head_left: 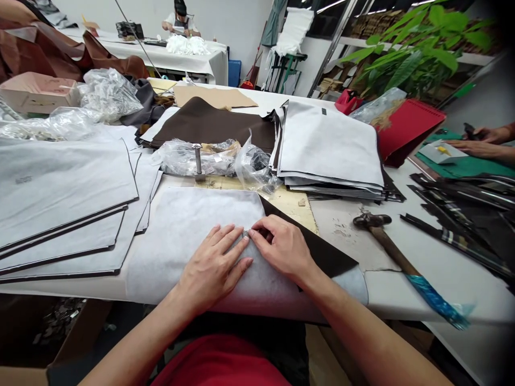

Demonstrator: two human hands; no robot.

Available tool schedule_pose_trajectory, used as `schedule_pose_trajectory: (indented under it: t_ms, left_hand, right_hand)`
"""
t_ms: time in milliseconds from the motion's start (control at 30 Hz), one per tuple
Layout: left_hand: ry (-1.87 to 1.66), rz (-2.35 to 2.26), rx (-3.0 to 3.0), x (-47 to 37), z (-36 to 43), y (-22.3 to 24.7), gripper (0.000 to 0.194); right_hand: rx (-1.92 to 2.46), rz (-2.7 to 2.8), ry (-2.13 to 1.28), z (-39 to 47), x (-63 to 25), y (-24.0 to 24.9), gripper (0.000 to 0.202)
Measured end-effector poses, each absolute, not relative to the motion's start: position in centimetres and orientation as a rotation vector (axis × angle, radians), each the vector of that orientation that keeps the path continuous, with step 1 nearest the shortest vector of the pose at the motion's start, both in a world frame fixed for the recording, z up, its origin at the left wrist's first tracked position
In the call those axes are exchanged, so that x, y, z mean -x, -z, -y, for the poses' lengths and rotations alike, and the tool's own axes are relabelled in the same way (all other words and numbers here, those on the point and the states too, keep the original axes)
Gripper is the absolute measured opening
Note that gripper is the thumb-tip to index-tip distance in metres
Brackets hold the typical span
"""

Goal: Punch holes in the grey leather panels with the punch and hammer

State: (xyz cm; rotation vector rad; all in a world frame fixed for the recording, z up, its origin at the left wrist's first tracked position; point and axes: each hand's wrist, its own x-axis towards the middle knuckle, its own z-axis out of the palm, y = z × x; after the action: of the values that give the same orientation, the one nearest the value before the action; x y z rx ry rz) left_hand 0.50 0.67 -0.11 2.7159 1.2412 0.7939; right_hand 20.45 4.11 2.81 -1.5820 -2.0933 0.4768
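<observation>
A pale grey-white sheet [173, 230] with a dark brown underside lies before me, its right part folded so that a dark triangle shows. My left hand [215, 262] rests flat on this sheet, fingers extended. Close to its fingertips is a small shiny metal piece [245, 233], partly covered by fingers. The thumb and forefinger of my right hand [281, 244] pinch at that piece against the sheet. Beyond the hands, an upright metal punch [197, 161] stands at the edge of a yellowish board [306, 206]. A hammer [386, 241] with blue wrap on its handle lies to the right.
Pale sheets [68, 198] overlap on the left, and a thick stack [330, 145] stands back right. Plastic bags [177, 155] lie behind the punch. Dark strips [462, 225] are at the far right, near another person's hands [483, 142]. An open carton [76, 343] sits below the table edge.
</observation>
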Motion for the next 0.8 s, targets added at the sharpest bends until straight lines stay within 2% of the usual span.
schedule_pose_trajectory:
  t_ms: [200, 500, 800]
  left_hand:
    - [-0.796, -1.244, -2.725, -0.6, -0.7, 0.1, 0.041]
    - [-0.766, -1.252, -2.730, -0.5, -0.6, 0.0, 0.040]
    - [-0.727, -1.245, -2.751, -0.5, -0.6, -0.1, 0.042]
  right_hand:
    - [1.523, 2.147, -0.417, -3.7, -20.8, -2.5, 0.010]
    - [1.340, 2.370, -0.266, -3.3, -21.6, -2.3, 0.028]
    - [1.392, 2.444, -0.068, -2.7, -21.0, -2.4, 0.031]
